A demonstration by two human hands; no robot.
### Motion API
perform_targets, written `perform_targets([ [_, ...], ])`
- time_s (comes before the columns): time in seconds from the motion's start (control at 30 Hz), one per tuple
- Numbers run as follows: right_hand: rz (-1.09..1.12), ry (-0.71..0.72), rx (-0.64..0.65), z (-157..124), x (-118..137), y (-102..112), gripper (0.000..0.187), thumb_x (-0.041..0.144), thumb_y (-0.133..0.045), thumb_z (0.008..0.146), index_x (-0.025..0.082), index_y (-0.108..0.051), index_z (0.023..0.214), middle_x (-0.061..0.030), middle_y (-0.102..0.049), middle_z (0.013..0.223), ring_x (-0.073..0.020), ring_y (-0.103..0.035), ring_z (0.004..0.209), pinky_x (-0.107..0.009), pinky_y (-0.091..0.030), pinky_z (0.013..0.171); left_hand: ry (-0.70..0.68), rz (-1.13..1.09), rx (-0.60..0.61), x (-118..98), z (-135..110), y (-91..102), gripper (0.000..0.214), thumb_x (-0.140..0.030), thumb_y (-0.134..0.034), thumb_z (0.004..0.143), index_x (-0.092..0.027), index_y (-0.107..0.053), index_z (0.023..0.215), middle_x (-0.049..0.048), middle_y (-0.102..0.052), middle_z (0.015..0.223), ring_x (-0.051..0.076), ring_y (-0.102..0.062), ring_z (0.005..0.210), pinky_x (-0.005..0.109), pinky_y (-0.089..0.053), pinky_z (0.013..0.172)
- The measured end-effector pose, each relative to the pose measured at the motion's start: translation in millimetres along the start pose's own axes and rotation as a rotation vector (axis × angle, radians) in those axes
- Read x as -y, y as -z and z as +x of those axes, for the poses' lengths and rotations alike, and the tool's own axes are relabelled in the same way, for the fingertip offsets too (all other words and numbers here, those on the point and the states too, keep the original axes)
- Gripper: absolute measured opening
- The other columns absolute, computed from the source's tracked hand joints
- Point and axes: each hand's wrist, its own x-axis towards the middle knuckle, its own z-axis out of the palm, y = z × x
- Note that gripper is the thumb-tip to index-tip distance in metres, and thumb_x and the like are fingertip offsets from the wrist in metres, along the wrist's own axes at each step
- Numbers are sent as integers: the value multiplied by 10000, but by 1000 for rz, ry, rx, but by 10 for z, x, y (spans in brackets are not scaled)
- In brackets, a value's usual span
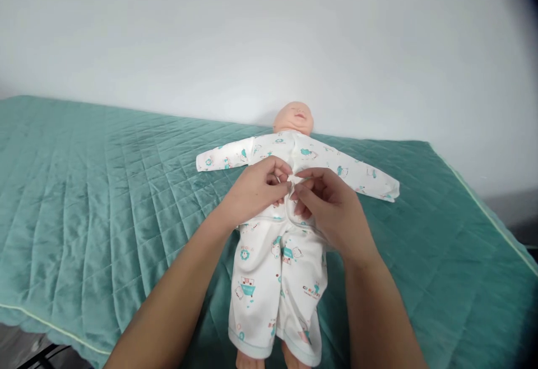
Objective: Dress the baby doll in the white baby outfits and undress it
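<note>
Quilt (105,201): green, stitched in diamonds.
Left hand (256,189): thumb and fingers pinched on the front of the white printed shirt (305,153).
Doll (293,115): face-up on the quilt between both arms, sleeves outstretched, head near the wall (168,38).
Trousers (258,279): matching print, feet showing below.
Right hand (332,206): pinching the shirt front, just beside the left fingertips.

Pale wall (168,32) along far side, evenly lit; green quilted cover (105,189) before it; greyish floor (17,338) at near left.
</note>
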Motion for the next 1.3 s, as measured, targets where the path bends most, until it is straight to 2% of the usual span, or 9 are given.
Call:
perform_targets([
  [0.1,-167,-5,-101,-6,23,-14,181,352,-643,880,245,-641,1026,55,-571,607,-101,-486,463,-239,-380,479,39,-13,-20,-13,-11,-3,199,-162,-668,796,-188,-599,981,-18,-609,809,75,-590,579,219,-524,540],
  [0.2,-280,-1,-150,-10,47,-26,147,324,-633,863,241,-660,980,64,-520,554,-101,-459,461,-240,-366,494,91,18,-49,-33,-23,-6,193,-190,-692,787,-187,-607,960,-28,-595,773,69,-561,528,207,-491,476],
  [0.4,-343,29,-161,-10,63,-34,135,319,-621,854,236,-661,953,72,-491,548,-102,-451,472,-240,-363,521,107,163,-71,-68,-43,-33,112,-234,-638,800,-179,-660,894,-31,-607,723,73,-552,526,200,-455,483],
  [0.6,-372,48,-164,-11,54,-44,126,303,-620,857,244,-660,961,77,-482,552,-102,-452,486,-243,-368,546,74,250,-113,-46,-41,-69,105,-221,-600,771,-189,-672,839,-48,-549,647,67,-483,558,190,-380,513],
  [0.73,-365,46,-173,-11,47,-50,110,289,-611,861,247,-661,949,74,-497,556,-101,-459,491,-242,-374,549,85,217,-108,-47,-41,-68,70,-209,-617,745,-183,-650,801,-54,-530,647,57,-457,558,185,-358,510],
  [1.0,-233,-16,-131,-8,42,-26,111,316,-639,864,256,-654,956,73,-545,577,-90,-472,442,-220,-371,464,117,62,-70,-61,-56,-26,116,-184,-620,769,-161,-691,858,-19,-630,690,84,-607,585,171,-447,499],
  [1.3,-181,-30,-111,-24,71,-26,112,303,-650,866,249,-648,965,76,-542,583,-79,-470,433,-196,-351,413,86,22,-81,-55,-58,-24,127,-205,-642,809,-165,-723,898,-5,-664,748,86,-657,648,140,-461,499],
])
